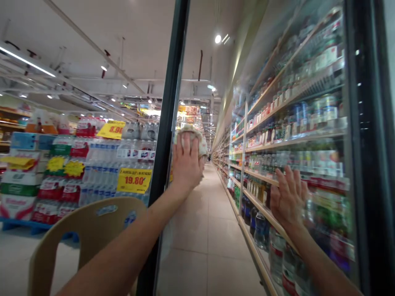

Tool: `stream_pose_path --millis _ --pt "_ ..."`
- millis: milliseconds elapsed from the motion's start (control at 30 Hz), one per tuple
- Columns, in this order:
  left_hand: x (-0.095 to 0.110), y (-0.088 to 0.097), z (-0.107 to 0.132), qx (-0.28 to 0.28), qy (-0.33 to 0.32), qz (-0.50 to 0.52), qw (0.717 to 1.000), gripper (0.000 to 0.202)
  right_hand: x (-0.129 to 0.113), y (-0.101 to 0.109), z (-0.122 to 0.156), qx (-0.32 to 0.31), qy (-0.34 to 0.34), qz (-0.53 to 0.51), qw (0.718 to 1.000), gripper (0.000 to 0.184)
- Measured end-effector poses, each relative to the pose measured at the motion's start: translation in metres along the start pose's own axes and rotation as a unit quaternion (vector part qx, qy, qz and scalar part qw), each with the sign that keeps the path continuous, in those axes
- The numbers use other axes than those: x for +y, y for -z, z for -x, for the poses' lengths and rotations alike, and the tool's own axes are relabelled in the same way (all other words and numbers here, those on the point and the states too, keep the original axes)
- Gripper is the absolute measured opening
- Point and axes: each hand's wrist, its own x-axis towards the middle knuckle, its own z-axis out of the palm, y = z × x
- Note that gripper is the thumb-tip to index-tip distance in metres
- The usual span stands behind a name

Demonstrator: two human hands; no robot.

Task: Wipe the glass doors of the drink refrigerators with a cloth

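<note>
My left hand [187, 164] presses a pale crumpled cloth [197, 135] against a glass cooler door [216, 230]; its fingers lie over the cloth and hold it to the pane. My right hand [288, 197] rests flat on the same glass further right, fingers spread, holding nothing. The door's dark frame edge [168, 123] runs from top to bottom just left of my left hand. Rows of bottled drinks on shelves [296, 139] show in the glass.
A beige plastic chair [92, 230] stands at the lower left, under my left forearm. Beyond it are stacked packs of bottled water [101, 164] with yellow price signs [133, 180]. A tiled aisle [212, 197] stretches away beside the shelves.
</note>
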Motion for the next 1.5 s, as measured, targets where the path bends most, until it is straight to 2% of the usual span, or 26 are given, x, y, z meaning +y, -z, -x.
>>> stream_pose_path --millis 67,133,167,200,300,333,367,433,500,567,600,667,733,767,800,867,933,1000,1067,1133,1200,1267,1333,1400,1467,1500 --pt "0.013 -0.003 0.009 -0.022 -0.124 0.021 0.992 0.058 0.000 0.000 0.000 0.000 0.000 0.000 1.000 0.048" --pt "0.026 -0.005 0.019 -0.050 -0.296 0.047 0.953 0.056 0.000 0.000 0.000 0.002 0.000 -0.002 1.000 0.048" --pt "0.029 -0.006 0.019 -0.058 -0.336 0.054 0.938 0.055 0.000 -0.001 0.000 0.002 -0.001 -0.003 1.000 0.047" --pt "0.028 -0.006 0.016 -0.060 -0.334 0.054 0.939 0.054 0.000 -0.001 0.000 0.001 0.000 -0.005 1.000 0.047" --pt "0.024 -0.009 -0.004 -0.031 -0.128 0.031 0.991 0.055 0.000 -0.001 0.000 0.000 -0.001 -0.007 1.000 0.047" --pt "0.026 -0.010 -0.008 -0.022 -0.076 0.026 0.997 0.056 0.000 -0.001 0.000 -0.001 -0.002 -0.008 1.000 0.047" --pt "0.032 -0.012 -0.008 -0.021 -0.073 0.027 0.997 0.057 0.000 -0.001 0.000 -0.001 -0.003 -0.009 1.000 0.047" --pt "0.049 -0.015 0.000 -0.035 -0.207 0.048 0.977 0.058 0.001 -0.001 0.000 -0.004 -0.008 -0.012 1.000 0.047" --pt "0.063 -0.017 0.007 -0.057 -0.399 0.073 0.912 0.057 0.001 -0.002 0.000 -0.009 -0.009 -0.015 1.000 0.047" --pt "0.065 -0.017 -0.001 -0.071 -0.459 0.080 0.882 0.056 0.003 -0.003 0.000 -0.006 -0.009 -0.023 1.000 0.047" --pt "0.060 -0.016 -0.011 -0.071 -0.425 0.075 0.899 0.055 0.003 -0.004 0.001 -0.003 -0.011 -0.030 0.999 0.048" --pt "0.048 -0.015 -0.035 -0.049 -0.260 0.058 0.963 0.055 0.004 -0.005 0.002 0.004 -0.020 -0.042 0.999 0.049" --pt "0.042 -0.016 -0.045 -0.016 -0.120 0.049 0.991 0.056 0.004 -0.006 0.002 0.009 -0.028 -0.046 0.998 0.050" --pt "0.043 -0.017 -0.043 -0.011 -0.121 0.053 0.991 0.056 0.004 -0.006 0.003 0.011 -0.030 -0.046 0.998 0.050" --pt "0.046 -0.018 -0.036 -0.019 -0.175 0.063 0.982 0.057 0.004 -0.006 0.002 0.014 -0.029 -0.046 0.998 0.050" --pt "0.052 -0.020 -0.018 -0.053 -0.359 0.088 0.928 0.056 0.003 -0.006 0.002 0.015 -0.024 -0.045 0.999 0.050" --pt "0.050 -0.021 -0.009 -0.073 -0.443 0.097 0.888 0.054 0.003 -0.005 0.001 0.016 -0.020 -0.045 0.999 0.048" --pt "0.037 -0.019 -0.017 -0.060 -0.364 0.090 0.925 0.052 0.003 -0.005 0.001 0.018 -0.018 -0.045 0.999 0.047" --pt "0.024 -0.018 -0.030 -0.030 -0.205 0.073 0.976 0.053 0.003 -0.005 0.001 0.019 -0.018 -0.045 0.999 0.047" --pt "0.023 -0.017 -0.032 -0.018 -0.130 0.065 0.989 0.054 0.003 -0.005 0.001 0.018 -0.020 -0.049 0.998 0.047" --pt "0.032 -0.017 -0.019 -0.040 -0.219 0.077 0.972 0.054 0.003 -0.005 0.001 0.016 -0.024 -0.053 0.998 0.047" --pt "0.043 -0.017 -0.005 -0.076 -0.383 0.094 0.916 0.053 0.002 -0.005 0.001 0.016 -0.026 -0.056 0.998 0.047" --pt "0.040 -0.017 -0.008 -0.090 -0.445 0.094 0.886 0.053 0.003 -0.005 0.002 0.017 -0.025 -0.055 0.998 0.048" --pt "0.022 -0.016 -0.027 -0.067 -0.350 0.079 0.931 0.054 0.003 -0.005 0.001 0.017 -0.023 -0.051 0.998 0.047" --pt "0.000 -0.014 -0.048 -0.016 -0.164 0.059 0.985 0.053 0.003 -0.005 0.001 0.017 -0.023 -0.047 0.998 0.047" --pt "-0.008 -0.013 -0.053 0.000 -0.097 0.051 0.994 0.054 0.002 -0.005 0.001 0.017 -0.024 -0.044 0.999 0.047"
